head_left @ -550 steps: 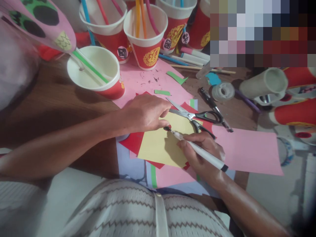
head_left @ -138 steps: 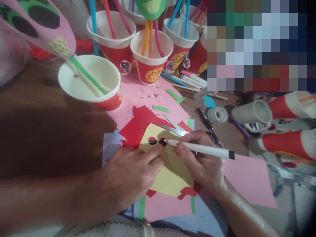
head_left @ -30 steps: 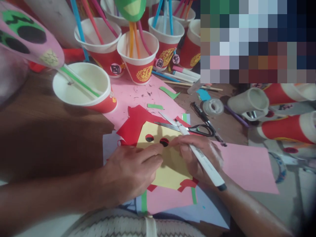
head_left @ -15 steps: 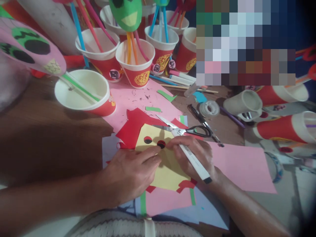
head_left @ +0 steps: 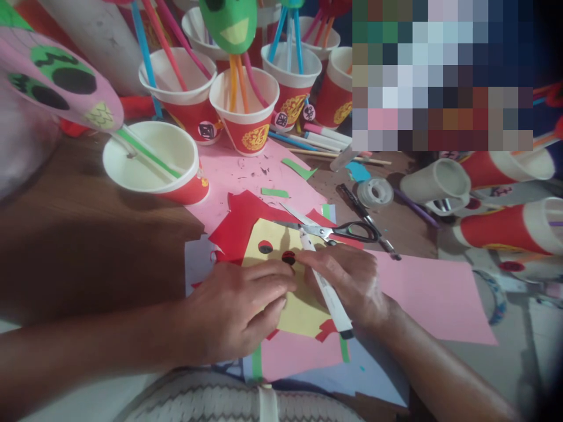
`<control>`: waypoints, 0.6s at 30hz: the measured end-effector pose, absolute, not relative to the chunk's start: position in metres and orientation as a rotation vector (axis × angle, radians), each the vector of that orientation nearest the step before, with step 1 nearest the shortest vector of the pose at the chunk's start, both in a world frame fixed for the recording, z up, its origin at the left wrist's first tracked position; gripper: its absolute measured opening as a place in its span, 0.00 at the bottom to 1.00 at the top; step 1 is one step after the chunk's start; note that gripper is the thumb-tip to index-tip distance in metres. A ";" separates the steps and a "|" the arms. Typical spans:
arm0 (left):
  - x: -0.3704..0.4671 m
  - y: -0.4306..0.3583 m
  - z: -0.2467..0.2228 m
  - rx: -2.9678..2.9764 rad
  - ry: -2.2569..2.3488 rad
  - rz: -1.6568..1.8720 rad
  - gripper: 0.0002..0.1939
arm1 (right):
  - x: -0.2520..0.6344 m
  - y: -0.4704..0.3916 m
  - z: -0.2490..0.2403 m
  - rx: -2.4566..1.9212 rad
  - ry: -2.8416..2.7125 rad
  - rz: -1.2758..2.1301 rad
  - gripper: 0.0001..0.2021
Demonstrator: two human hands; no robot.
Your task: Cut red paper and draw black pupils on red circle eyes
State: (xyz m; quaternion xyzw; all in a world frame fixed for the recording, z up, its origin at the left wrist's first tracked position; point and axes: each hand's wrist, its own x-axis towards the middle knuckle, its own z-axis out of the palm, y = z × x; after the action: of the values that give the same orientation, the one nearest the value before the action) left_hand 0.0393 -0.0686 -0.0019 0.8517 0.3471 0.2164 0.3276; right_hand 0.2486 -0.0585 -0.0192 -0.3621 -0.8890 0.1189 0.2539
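A yellow sheet (head_left: 303, 310) lies on layered coloured papers, with two small red and black round pieces, one at the upper left (head_left: 265, 247) and one near my fingertips (head_left: 288, 257). My left hand (head_left: 250, 305) rests on the sheet, fingers together beside the second round piece; whether they pinch anything is hidden. A white marker (head_left: 328, 293) is held in my right hand (head_left: 343, 275), its tip pointing up and away and its dark end toward me. My right index fingertip touches the edge of the second round piece. Open scissors (head_left: 328, 231) lie just beyond.
Red and white paper cups (head_left: 245, 126) with straws stand at the back. A tilted cup (head_left: 152, 158) with a pink decorated figure (head_left: 65, 82) is at the left. A black pen (head_left: 367, 220), a tape roll (head_left: 375, 192) and pink paper (head_left: 431, 293) lie at the right.
The marker in my right hand has swung to a steeper angle, its dark end moving left. My left fingers have flattened and shifted slightly right.
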 end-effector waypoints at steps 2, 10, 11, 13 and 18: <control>0.037 -0.066 0.001 2.151 0.922 0.651 0.09 | 0.249 -0.058 -0.018 -0.984 -2.418 0.308 0.09; 0.007 -0.065 0.004 2.462 1.149 0.489 0.09 | 0.256 -0.061 -0.034 -1.070 -2.246 0.292 0.13; 0.002 -0.065 0.000 2.521 1.188 0.487 0.09 | 0.255 -0.060 -0.034 -1.086 -2.213 0.285 0.13; -0.006 -0.066 -0.007 2.608 1.233 0.504 0.10 | 0.252 -0.060 -0.029 -1.122 -2.142 0.339 0.11; -0.009 -0.062 -0.018 2.741 1.115 0.526 0.15 | 0.244 -0.061 -0.005 -1.183 -1.974 0.787 0.12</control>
State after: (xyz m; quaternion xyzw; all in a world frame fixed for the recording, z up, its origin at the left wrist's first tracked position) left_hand -0.0090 -0.0620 -0.0180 0.9099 0.3701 0.1747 0.0682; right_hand 0.2445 -0.0610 -0.0049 -0.4563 -0.7611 0.3032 0.3472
